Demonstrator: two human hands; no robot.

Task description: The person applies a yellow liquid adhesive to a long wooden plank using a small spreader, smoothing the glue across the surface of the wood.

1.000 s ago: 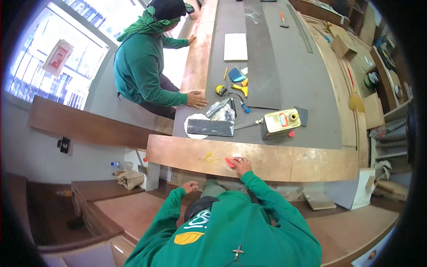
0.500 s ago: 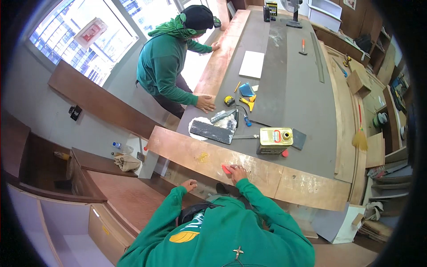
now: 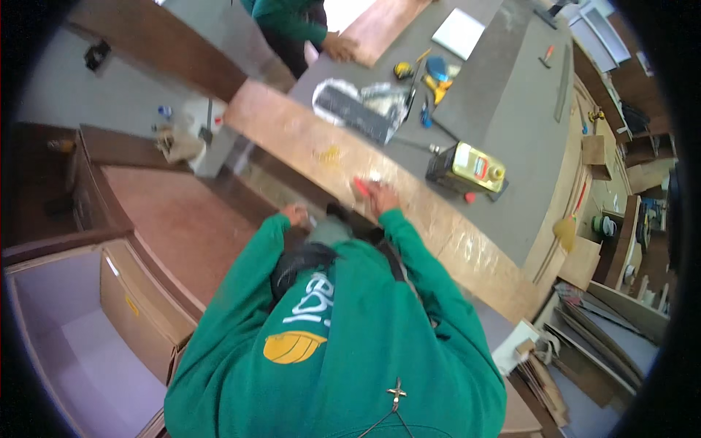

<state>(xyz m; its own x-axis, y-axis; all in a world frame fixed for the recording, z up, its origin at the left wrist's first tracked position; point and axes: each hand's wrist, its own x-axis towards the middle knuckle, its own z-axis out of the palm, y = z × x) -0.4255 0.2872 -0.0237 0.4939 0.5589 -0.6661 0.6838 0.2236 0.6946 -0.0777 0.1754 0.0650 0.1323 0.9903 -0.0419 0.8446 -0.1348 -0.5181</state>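
Note:
My right hand (image 3: 382,198) is closed on a small flat red spreader (image 3: 361,187), its edge against a long wooden strip (image 3: 292,130) in front of me. A yellowish smear (image 3: 328,154) lies on the strip, left of the spreader, and wet-looking shiny patches (image 3: 476,248) show to the right. My left hand (image 3: 295,214) is near my body, below the strip's near edge, its fingers curled. Whatever it may hold is blurred.
Beyond the strip are a metal can (image 3: 467,169), a dark block (image 3: 350,111) on white material, a tape measure (image 3: 402,70) and a yellow scraper (image 3: 439,89). A co-worker's hand (image 3: 339,47) rests on another strip. A box (image 3: 87,314) stands lower left.
The view has tipped down and turned, so the table sits higher and slanted. My right hand still holds the spreader on the strip; my left hand stays near my body.

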